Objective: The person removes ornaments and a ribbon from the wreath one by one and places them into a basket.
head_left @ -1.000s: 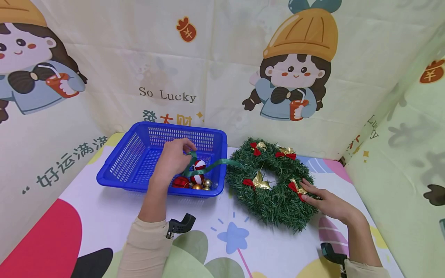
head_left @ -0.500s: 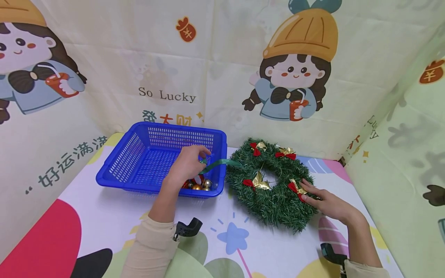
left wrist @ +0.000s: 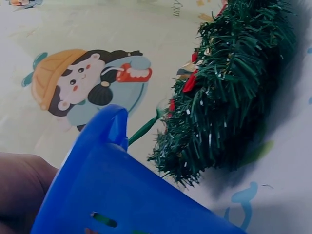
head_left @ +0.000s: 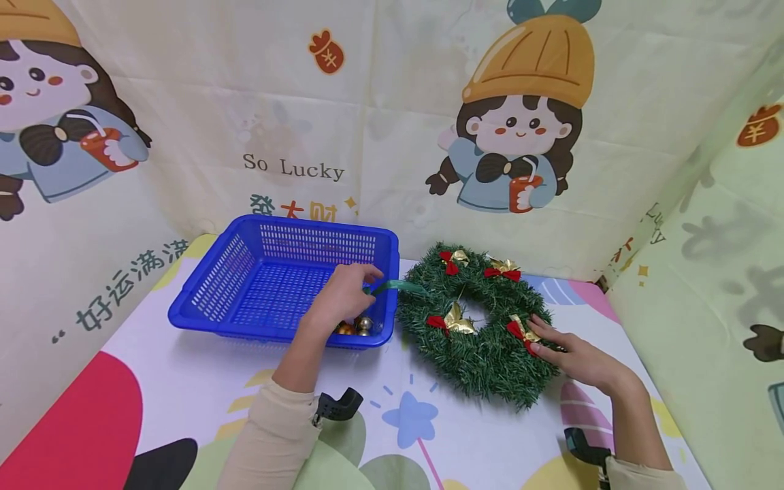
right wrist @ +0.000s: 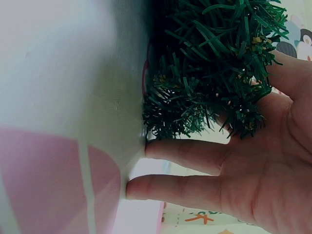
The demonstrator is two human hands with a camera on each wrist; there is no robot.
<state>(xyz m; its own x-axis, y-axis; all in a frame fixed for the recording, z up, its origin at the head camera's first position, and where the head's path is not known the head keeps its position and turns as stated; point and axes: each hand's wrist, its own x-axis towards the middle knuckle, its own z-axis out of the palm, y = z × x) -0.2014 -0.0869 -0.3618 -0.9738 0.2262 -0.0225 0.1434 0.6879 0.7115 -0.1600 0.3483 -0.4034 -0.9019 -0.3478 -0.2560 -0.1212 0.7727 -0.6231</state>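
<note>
My left hand reaches inside the blue plastic basket and pinches a green ribbon near the right wall. The ribbon runs over the rim to a green artificial wreath, trimmed with red and gold bows. In the left wrist view, the ribbon stretches between basket and wreath; the basket wall hides most of that hand. My right hand rests on the wreath's right side with its fingers extended. Two fingers point down to the table beside the needles in the right wrist view.
Small gold and silver balls lie at the basket's front right corner, partly behind my left hand. A printed cloth covers the table. Printed fabric walls rise behind and at both sides.
My left hand has moved right and slightly toward me within the basket, taking the ribbon along. It now covers the red and white baubles. My right hand and the wreath have stayed put.
</note>
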